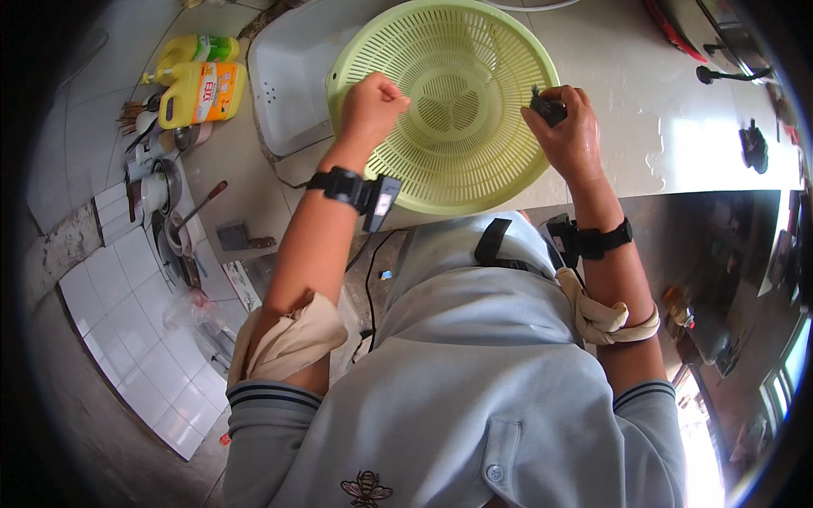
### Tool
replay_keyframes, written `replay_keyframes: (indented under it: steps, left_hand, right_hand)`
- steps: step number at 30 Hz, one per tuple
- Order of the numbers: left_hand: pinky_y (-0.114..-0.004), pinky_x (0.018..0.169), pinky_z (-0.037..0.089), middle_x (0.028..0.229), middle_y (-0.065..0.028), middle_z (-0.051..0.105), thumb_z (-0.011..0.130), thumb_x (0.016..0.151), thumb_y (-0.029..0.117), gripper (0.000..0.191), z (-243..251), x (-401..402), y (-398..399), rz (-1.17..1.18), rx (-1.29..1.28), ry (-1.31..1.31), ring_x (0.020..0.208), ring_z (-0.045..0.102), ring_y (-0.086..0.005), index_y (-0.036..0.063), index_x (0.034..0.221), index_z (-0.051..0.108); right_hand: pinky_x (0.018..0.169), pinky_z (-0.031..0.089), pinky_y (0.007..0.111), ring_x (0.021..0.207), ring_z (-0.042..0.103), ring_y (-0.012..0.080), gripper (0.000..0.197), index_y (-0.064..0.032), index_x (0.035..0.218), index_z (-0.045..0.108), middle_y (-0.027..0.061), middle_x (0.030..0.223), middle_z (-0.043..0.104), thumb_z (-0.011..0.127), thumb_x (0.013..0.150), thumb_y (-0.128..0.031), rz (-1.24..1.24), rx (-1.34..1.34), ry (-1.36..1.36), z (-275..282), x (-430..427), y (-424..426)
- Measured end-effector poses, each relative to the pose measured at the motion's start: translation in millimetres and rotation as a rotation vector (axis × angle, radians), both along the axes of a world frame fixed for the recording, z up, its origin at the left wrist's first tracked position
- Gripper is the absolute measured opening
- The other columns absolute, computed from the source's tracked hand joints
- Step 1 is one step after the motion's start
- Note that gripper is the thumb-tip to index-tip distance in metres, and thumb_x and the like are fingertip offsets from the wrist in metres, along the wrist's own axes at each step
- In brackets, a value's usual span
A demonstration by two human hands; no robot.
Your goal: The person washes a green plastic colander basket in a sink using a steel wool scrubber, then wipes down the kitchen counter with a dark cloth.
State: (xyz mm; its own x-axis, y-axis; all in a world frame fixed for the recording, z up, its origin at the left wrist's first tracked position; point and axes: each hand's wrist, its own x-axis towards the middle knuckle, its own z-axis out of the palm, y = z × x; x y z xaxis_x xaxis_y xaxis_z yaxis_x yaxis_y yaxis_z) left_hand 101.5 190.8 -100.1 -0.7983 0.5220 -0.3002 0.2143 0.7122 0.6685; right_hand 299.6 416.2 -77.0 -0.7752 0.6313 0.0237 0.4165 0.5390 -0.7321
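Observation:
A large yellow-green plastic colander basket (457,190) stands on the pale countertop in front of me, its slotted bowl facing up. My left hand (375,105) is curled at its left rim, thumb against the fingers; whether it grips the rim is hard to see. Over the right rim, my right hand (568,124) pinches a dark, crumpled scouring pad (547,109) between thumb and fingers. Both wrists carry black straps with small devices.
A sink basin (298,95) lies left of the basket, with yellow detergent bottles (206,95) beyond. A cleaver (244,236) rests near the counter's left front edge. Bowls and a pan stand farther left. A dark object (754,147) lies at right, below a lidded pot (718,32).

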Motion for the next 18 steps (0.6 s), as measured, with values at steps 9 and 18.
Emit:
replay_keyframes:
  steps: [9, 18]
  left_hand:
    - [-0.023, 0.066, 0.047, 0.079, -0.0021, 0.067, 0.085, 0.073, 0.019, 0.031, 50.4, -25.3, -112.1, 0.568, 0.282, 0.07, 0.068, 0.056, -0.0072, 0.0015, 0.093, 0.069]
    - [-0.038, 0.079, 0.053, 0.099, -0.0113, 0.074, 0.066, 0.087, 0.009, 0.018, 3.3, -22.8, -172.2, 0.413, 0.082, 0.566, 0.088, 0.069, -0.0283, 0.0037, 0.104, 0.071]
  right_hand:
    - [0.078, 0.055, 0.039, 0.084, 0.066, 0.0319, 0.036, 0.0001, 0.098, 0.064, 0.0174, 0.1, 0.062, 0.08, 0.072, -0.021, 0.011, -0.024, -0.011, -0.2, 1.0, 1.2]
    - [0.08, 0.055, 0.038, 0.088, 0.067, 0.0304, 0.037, 0.0009, 0.098, 0.065, 0.0172, 0.102, 0.063, 0.08, 0.074, -0.022, 0.023, -0.006, -0.059, 1.7, -1.0, 0.2]
